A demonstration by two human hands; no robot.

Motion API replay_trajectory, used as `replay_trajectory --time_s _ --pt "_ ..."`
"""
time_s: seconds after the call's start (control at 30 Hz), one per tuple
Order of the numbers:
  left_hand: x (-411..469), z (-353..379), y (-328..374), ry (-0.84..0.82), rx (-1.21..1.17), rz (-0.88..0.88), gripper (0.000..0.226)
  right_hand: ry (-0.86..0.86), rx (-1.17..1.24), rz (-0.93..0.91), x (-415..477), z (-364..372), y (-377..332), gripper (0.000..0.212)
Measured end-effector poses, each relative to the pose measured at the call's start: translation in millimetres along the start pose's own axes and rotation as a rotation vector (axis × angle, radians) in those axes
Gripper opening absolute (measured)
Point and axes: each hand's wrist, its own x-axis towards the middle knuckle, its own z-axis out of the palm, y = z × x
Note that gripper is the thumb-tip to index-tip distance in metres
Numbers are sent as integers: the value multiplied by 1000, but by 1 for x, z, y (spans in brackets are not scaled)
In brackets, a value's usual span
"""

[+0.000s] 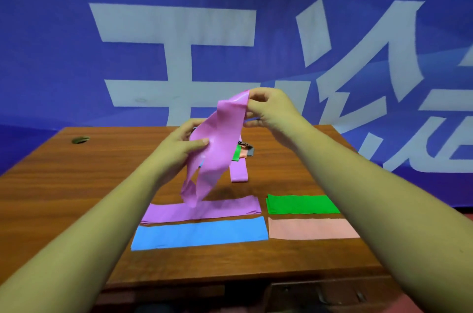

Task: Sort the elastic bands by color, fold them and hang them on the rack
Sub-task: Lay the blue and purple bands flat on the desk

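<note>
Violet band (217,143) held above bench (76,184) centre: left hand (179,148) pinches its middle, right hand (268,107) fingers (256,96) grip its top end (tail dangles over folded strip (230,207)). Blue band (199,233), green band (302,204) and salmon band (312,228) lie flat toward the front edge.

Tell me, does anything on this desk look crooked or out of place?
Only slightly. The folded purple band on the desk lies slanted with its layered ends uneven, while the green band and peach band beside it sit square. The loose purple band, held by the left hand and right hand, dangles over it.
</note>
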Motion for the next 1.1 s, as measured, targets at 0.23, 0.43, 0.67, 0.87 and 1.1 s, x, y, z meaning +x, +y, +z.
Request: replay_trajectory --time_s 0.23,0.43,0.67,0.87,1.1 --pt "-15 5 24 142 70 124 20 46 -205 -149 -17 6 -55 12" --pt "-26 37 65 70 130 256 34 17 -391 -149 -28 8 -85 15" --pt "-29 37 66 94 179 279 25 -91 -396 -82 -32 0 -88 18" --pt "-30 17 59 106 20 160 12 -194 6 93 -31 -9 -70 11" --pt "-30 10 62 39 -250 120 12 -279 173 213 -35 -12 -54 12"
